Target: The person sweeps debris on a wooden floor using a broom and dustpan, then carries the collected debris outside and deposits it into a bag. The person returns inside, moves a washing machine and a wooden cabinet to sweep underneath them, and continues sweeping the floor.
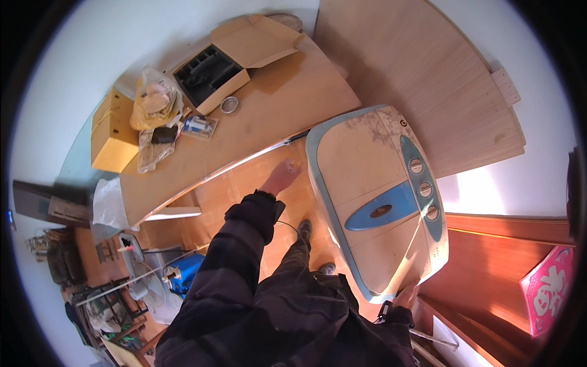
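A twin-tub washing machine (361,147), cream with teal edging, three dials and a blue oval panel, stands in front of me to the right. At its near corner my right hand (405,297) grips the edge, with some fingers hidden by the body of the machine. My left hand (285,175) hangs in the air between the machine's left side and the table, touching neither as far as I can see. Its fingers look small and washed out by light, so their pose is unclear. A dark rod (298,137) lies by the table's edge, just beyond that hand.
The wooden table (287,92) bears an open cardboard box (241,82), a yellow box (114,137), plastic bags (156,101) and a round metal lid (229,105). A large wooden board (391,61) leans behind the machine. Lower left are a blue object (188,273) and clutter; a pink package (547,292) lies right.
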`<state>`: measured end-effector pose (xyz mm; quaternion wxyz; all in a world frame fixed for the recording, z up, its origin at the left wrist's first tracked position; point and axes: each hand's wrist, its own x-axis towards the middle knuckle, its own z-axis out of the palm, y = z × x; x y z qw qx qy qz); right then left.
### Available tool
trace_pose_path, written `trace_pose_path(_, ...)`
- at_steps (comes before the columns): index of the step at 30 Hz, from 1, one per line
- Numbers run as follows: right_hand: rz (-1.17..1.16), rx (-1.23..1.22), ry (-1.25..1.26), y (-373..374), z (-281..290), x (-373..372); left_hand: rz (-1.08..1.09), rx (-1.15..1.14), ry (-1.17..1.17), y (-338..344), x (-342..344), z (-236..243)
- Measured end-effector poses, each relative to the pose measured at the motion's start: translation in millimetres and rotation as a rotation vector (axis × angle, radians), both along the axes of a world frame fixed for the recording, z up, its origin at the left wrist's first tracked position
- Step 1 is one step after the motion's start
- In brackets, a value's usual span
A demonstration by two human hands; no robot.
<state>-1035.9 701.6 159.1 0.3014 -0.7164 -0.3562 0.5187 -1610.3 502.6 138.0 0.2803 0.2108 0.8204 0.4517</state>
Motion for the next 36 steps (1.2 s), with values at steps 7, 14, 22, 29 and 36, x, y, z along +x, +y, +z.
trace_pose_path(7, -0.126, 0.245, -0.528, -21, 3, -60, -0.015, 0.028, -0.061, 58, -56, -8)
trace_pose_path(14, -0.175, 0.151, -0.669, -21, 3, -66, 0.116, 0.039, -0.029, 102, -61, -3)
trace_pose_path(22, -0.191, 0.083, -0.7, -20, 1, -60, 0.043, 0.003, 0.215, 117, -67, -14)
trace_pose_path(29, -0.206, 0.018, -0.708, -8, 1, -58, -0.114, -0.071, 0.133, 129, -90, -16)
trace_pose_path(36, -0.206, -0.044, -0.705, -3, 2, -49, -0.164, -0.192, 0.372, 153, -90, -6)
